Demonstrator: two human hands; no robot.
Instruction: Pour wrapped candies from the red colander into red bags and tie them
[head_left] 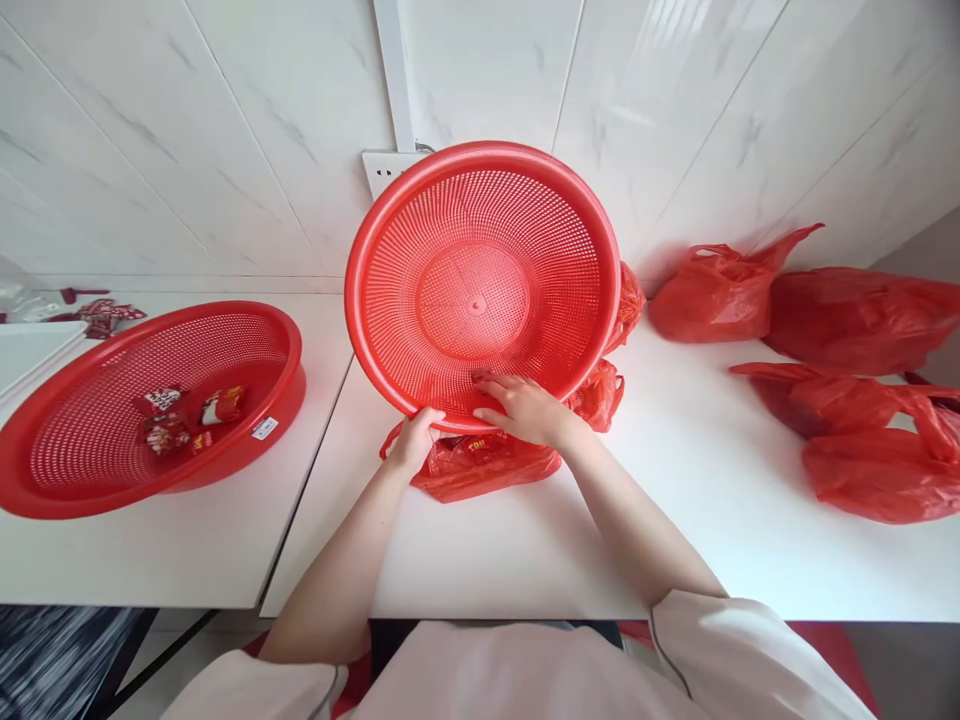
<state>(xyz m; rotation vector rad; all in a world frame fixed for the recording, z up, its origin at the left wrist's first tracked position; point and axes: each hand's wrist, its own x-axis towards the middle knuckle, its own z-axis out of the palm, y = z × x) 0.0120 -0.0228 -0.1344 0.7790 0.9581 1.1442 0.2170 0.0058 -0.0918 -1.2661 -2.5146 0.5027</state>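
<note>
A red perforated plastic basket (475, 300) is tilted up, its open mouth facing me, above a red plastic bag (487, 470). My left hand (415, 440) is closed on the basket's lower left rim. My right hand (521, 405) reaches over the lower rim, fingers stretched out along the inner wall and thumb apart. By its fingertips is a small dark red piece (480, 376), too small to name. Under the rim, the bag shows red packaging with yellow print.
At left, a second red basket (277, 340) holds several snack packets (169, 425). Tied red bags (712, 300) stand at right, and more bags (600, 395) sit behind the tilted basket. A wall socket (386, 172) is behind. A seam divides the white tables (202, 560).
</note>
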